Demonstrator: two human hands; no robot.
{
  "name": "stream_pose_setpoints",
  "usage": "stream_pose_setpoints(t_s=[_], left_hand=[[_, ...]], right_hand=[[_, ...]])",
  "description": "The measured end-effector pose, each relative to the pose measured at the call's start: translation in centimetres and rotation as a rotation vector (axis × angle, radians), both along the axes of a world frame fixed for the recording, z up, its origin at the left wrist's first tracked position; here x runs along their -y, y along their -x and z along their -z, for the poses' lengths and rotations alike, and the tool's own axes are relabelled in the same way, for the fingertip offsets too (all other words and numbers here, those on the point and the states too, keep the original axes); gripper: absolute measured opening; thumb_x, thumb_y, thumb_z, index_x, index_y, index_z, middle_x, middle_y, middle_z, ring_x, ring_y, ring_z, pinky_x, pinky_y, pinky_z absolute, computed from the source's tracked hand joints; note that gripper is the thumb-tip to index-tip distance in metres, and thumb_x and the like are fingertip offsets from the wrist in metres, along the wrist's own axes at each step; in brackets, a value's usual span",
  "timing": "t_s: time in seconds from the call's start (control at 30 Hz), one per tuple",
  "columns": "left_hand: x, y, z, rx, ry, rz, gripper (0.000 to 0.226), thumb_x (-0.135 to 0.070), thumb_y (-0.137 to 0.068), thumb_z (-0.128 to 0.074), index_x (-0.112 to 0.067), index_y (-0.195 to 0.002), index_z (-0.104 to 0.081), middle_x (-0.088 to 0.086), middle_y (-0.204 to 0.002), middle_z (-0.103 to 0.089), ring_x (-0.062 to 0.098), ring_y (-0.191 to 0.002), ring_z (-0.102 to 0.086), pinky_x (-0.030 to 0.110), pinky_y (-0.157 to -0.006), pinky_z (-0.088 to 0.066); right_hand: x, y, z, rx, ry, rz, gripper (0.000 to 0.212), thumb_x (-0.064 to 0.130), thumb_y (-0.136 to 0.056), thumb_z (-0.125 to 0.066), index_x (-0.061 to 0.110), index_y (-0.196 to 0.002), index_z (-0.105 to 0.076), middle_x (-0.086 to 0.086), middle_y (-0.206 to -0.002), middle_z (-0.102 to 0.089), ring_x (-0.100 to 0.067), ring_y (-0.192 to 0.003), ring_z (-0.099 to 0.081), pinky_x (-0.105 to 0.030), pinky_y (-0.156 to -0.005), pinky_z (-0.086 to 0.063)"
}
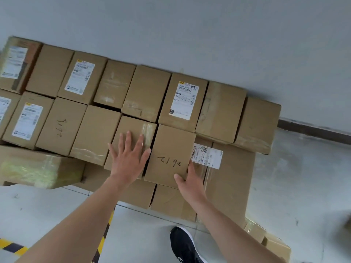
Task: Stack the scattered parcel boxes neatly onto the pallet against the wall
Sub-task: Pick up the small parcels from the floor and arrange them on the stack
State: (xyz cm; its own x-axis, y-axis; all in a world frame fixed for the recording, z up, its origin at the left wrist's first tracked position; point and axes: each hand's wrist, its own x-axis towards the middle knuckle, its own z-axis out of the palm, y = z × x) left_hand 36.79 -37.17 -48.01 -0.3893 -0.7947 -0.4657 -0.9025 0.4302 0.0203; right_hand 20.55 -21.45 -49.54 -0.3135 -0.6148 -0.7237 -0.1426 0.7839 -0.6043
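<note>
Head cam caught us squaring up the handwritten box (pixel 170 156) in the front row of the stack along the wall (pixel 190 31): left hand (pixel 129 158) spread flat on the neighbouring box (pixel 131 141) as a brace, right hand (pixel 190 180) cupping its near-right corner, holding nothing else.

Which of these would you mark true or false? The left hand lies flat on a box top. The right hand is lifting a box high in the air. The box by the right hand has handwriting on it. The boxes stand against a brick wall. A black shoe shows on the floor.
1. The left hand lies flat, fingers spread, on a taped box: true.
2. The right hand lifts a box high: false; it grips the corner of the handwritten box, which sits in the stack.
3. That box bears handwriting: true.
4. Brick wall: false; the wall is plain grey.
5. A black shoe shows: true.
</note>
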Motion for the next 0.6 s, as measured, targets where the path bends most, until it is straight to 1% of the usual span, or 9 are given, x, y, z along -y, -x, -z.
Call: stream_pose_setpoints(t_s=[0.07,0.17,0.2,0.27,0.33,0.4,0.43,0.53,0.6], left_hand=[[-1.5,2.0,-0.9,-0.048,-0.002,-0.048,0.071,-0.063,-0.094,0.0,-0.029,-0.156,0.002,0.012,-0.164,0.006,0.03,-0.149,0.018,0.062,-0.116,0.009],[-4.7,6.7,-2.2,-0.132,-0.002,-0.104,0.071,-0.06,-0.096,-0.004,-0.023,-0.157,-0.001,0.015,-0.164,0.002,0.028,-0.15,0.014,0.057,-0.118,0.008],[-6.0,8.6,-2.6,-0.159,-0.007,-0.104,0.071,-0.059,-0.096,-0.006,-0.023,-0.157,-0.002,0.016,-0.164,0.0,0.028,-0.15,0.013,0.056,-0.119,0.009],[-9.2,12.9,-3.4,-0.194,-0.018,-0.067,0.07,-0.058,-0.097,-0.006,-0.023,-0.157,-0.002,0.016,-0.164,-0.001,0.027,-0.15,0.012,0.052,-0.119,0.011],[-13.3,17.8,-3.9,-0.226,-0.04,-0.015,0.068,-0.056,-0.098,-0.007,-0.023,-0.157,-0.001,0.013,-0.164,0.0,0.027,-0.151,0.011,0.051,-0.119,0.011],[-18.0,23.0,-4.1,-0.273,-0.081,0.023,0.066,-0.053,-0.099,-0.011,-0.023,-0.157,-0.003,0.01,-0.165,0.001,0.025,-0.151,0.011,0.051,-0.12,0.009],[-20.7,25.8,-4.1,-0.297,-0.104,0.043,0.065,-0.052,-0.1,-0.015,-0.022,-0.157,-0.005,0.009,-0.165,-0.001,0.024,-0.151,0.01,0.051,-0.12,0.007],[-29.4,34.1,-3.4,-0.313,-0.156,0.133,0.063,-0.047,-0.102,-0.026,-0.021,-0.157,-0.011,0.01,-0.164,-0.008,0.025,-0.152,0.001,0.054,-0.12,0.001],[-35.3,39.6,-2.6,-0.272,-0.213,0.219,0.064,-0.046,-0.102,-0.029,-0.022,-0.157,-0.007,0.01,-0.165,-0.006,0.025,-0.151,0.001,0.055,-0.12,-0.001]], right_hand=[[0.1,0.8,-0.3,0.011,-0.017,-0.04,0.078,0.052,-0.091,-0.054,0.037,-0.153,-0.01,0.015,-0.12,-0.061,0.006,-0.078,-0.053,-0.015,-0.06,-0.038],[-0.8,3.7,-1.2,0.014,-0.038,-0.052,0.084,0.062,-0.089,-0.051,0.033,-0.155,-0.009,0.006,-0.126,-0.062,-0.009,-0.095,-0.063,-0.01,-0.053,-0.033],[-1.6,5.1,-1.6,0.009,-0.029,-0.046,0.081,0.063,-0.09,-0.049,0.031,-0.155,-0.012,0.004,-0.13,-0.06,-0.013,-0.101,-0.064,-0.011,-0.053,-0.035],[-3.9,8.6,-2.5,0.012,0.0,-0.012,0.069,0.059,-0.095,-0.043,0.027,-0.153,-0.023,0.001,-0.126,-0.062,-0.018,-0.102,-0.065,-0.024,-0.064,-0.05],[-7.6,13.1,-3.4,-0.009,0.006,0.047,0.048,0.049,-0.099,-0.04,0.024,-0.14,-0.045,0.001,-0.108,-0.067,-0.017,-0.093,-0.066,-0.037,-0.077,-0.055],[-13.0,18.3,-3.8,-0.043,0.002,0.155,0.038,0.042,-0.1,-0.042,0.02,-0.127,-0.057,0.0,-0.111,-0.068,-0.018,-0.096,-0.064,-0.034,-0.085,-0.052],[-16.3,21.1,-3.9,-0.057,-0.003,0.204,0.035,0.039,-0.1,-0.043,0.021,-0.124,-0.059,0.002,-0.111,-0.068,-0.016,-0.097,-0.063,-0.029,-0.083,-0.049],[-28.3,29.7,-3.8,-0.158,-0.07,0.274,0.026,0.035,-0.099,-0.044,0.024,-0.112,-0.064,0.008,-0.094,-0.067,-0.012,-0.08,-0.059,-0.023,-0.067,-0.043],[-36.8,35.4,-3.4,-0.247,-0.142,0.309,0.025,0.033,-0.099,-0.045,0.023,-0.113,-0.065,0.005,-0.1,-0.069,-0.017,-0.089,-0.063,-0.025,-0.072,-0.044]])
